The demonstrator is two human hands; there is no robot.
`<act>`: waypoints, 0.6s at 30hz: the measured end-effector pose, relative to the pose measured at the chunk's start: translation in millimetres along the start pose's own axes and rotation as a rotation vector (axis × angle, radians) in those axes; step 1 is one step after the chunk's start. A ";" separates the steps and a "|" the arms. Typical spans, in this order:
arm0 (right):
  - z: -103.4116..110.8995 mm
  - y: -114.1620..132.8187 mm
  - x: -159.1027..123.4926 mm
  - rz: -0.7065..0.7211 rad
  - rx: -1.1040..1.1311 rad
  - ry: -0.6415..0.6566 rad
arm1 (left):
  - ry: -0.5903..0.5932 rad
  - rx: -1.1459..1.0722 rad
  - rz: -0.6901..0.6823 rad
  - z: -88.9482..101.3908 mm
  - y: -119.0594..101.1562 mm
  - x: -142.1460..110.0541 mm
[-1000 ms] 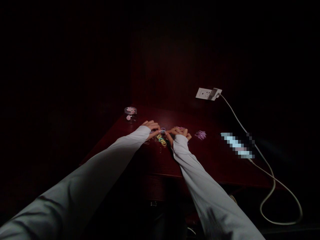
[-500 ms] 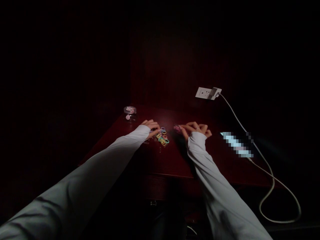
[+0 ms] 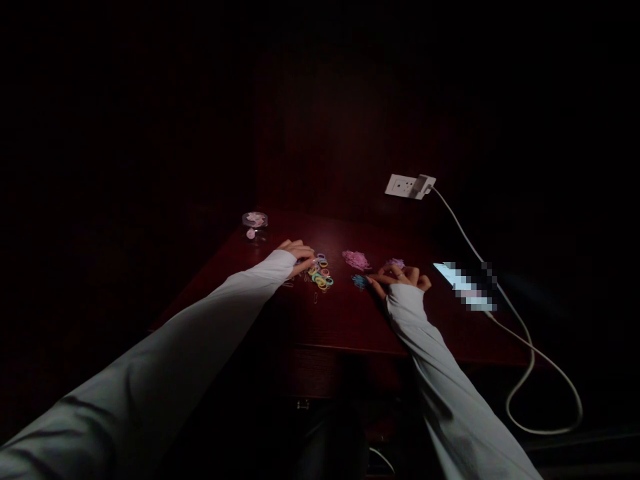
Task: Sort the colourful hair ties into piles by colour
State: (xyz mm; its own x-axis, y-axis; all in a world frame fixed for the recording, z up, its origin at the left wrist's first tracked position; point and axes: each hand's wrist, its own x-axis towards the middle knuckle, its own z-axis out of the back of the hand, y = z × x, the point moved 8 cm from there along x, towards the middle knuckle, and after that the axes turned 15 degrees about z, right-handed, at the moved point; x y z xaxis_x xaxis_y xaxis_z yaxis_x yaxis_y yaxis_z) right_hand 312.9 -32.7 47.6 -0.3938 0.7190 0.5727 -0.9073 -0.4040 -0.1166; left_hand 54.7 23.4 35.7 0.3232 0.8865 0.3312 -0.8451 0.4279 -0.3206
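Observation:
My left hand [image 3: 297,254] rests with curled fingers at the left edge of a heap of small mixed-colour rings [image 3: 319,274] on a dark red table [image 3: 340,320]; what its fingertips pinch is too small to see. My right hand [image 3: 400,278], fingers curled, sits further right beside a small blue pile [image 3: 359,281] and just in front of a purple pile [image 3: 397,263]. A pink pile [image 3: 355,259] lies between the two hands. Both arms wear pale grey sleeves.
A small clear jar [image 3: 254,225] with pink pieces stands at the table's far left corner. A lit phone [image 3: 465,287] lies at the right, its white cable [image 3: 530,373] running from a charger in the wall socket [image 3: 407,186]. The room around is dark.
My right hand left the mixed heap beside my left hand and moved right, past the pink pile, to the blue and purple piles. My left hand stayed at the heap.

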 end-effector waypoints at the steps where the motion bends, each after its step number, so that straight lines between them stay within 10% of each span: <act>1: 0.2 1.8 0.7 0.007 0.005 0.003 | -0.005 0.004 -0.002 0.7 -0.5 -0.3; 18: 13.3 12.5 12.6 -0.159 0.141 -0.202 | -0.011 0.004 0.006 -1.3 -0.4 4.2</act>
State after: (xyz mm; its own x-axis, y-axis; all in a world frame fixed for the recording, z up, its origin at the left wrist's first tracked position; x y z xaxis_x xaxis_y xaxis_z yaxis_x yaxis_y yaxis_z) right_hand 298.5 -36.2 64.1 -0.1981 0.6584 0.7262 -0.9204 -0.3798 0.0932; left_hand 56.9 27.2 36.1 0.3137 0.8870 0.3389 -0.8485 0.4220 -0.3192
